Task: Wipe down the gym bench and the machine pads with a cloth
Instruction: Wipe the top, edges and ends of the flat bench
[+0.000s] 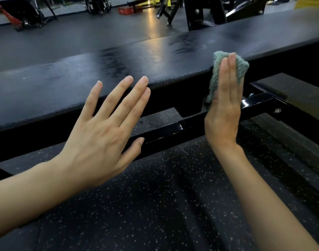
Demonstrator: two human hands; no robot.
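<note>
Wiping black padded gym bench along near edge, teal fuzzy cloth pressed under flat right hand, left hand spread, empty; next, probably sliding sideways.

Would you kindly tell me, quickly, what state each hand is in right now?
Left hand: open, fingers spread, holding nothing, at the bench edge.
Right hand: open, straight fingers pressing the cloth flat against the bench's side.

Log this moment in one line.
phase: wiping bench edge | right hand: flat, presses cloth to edge | left hand: open, fingers by edge
</note>
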